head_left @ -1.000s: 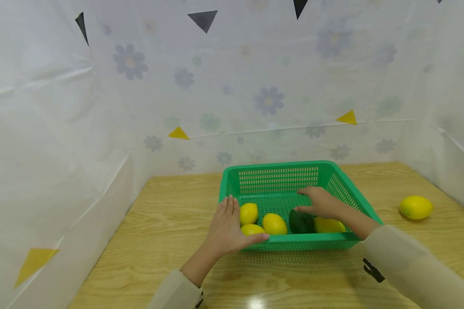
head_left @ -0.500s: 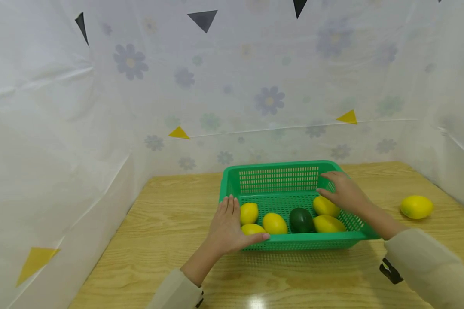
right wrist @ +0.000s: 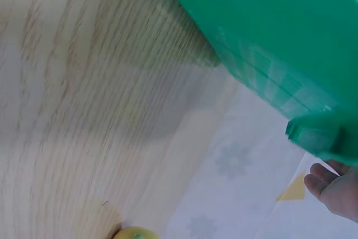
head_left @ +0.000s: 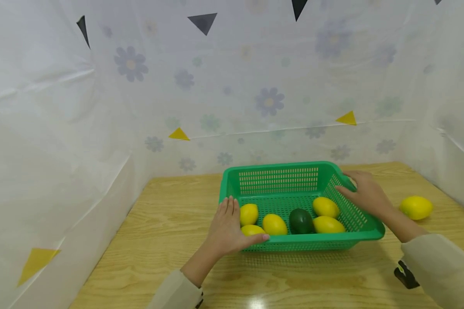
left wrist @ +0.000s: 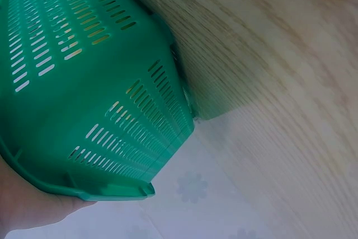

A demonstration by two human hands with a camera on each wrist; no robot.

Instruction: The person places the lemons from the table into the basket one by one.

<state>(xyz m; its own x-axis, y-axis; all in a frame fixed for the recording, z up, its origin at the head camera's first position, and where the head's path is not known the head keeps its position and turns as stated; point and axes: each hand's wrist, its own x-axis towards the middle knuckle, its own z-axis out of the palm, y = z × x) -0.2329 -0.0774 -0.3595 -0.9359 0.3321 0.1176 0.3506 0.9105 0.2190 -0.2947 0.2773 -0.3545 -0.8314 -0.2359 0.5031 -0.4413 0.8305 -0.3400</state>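
A green plastic basket (head_left: 313, 237) with slotted walls stands on the wooden table. Inside lie several yellow lemons (head_left: 274, 224) and one dark green avocado (head_left: 301, 221). My left hand (head_left: 225, 231) rests on the basket's left front corner, fingers straight and thumb along the front rim. In the left wrist view, part of that hand (left wrist: 31, 210) shows under the rim. My right hand (head_left: 365, 193) is at the right rim with relaxed fingers and thumb apart; nothing is held in it. In the right wrist view, its fingertips (right wrist: 316, 182) show beside the rim; whether they touch it I cannot tell.
Another lemon (head_left: 416, 207) lies on the table right of the basket, close behind my right forearm. White sheeting with flowers and triangles (head_left: 178, 134) walls the table (head_left: 170, 240) at the back and both sides.
My right hand has moved from above the avocado, past the right-hand lemons, out to the right rim, uncovering those fruits. My left hand and the basket have stayed in place.
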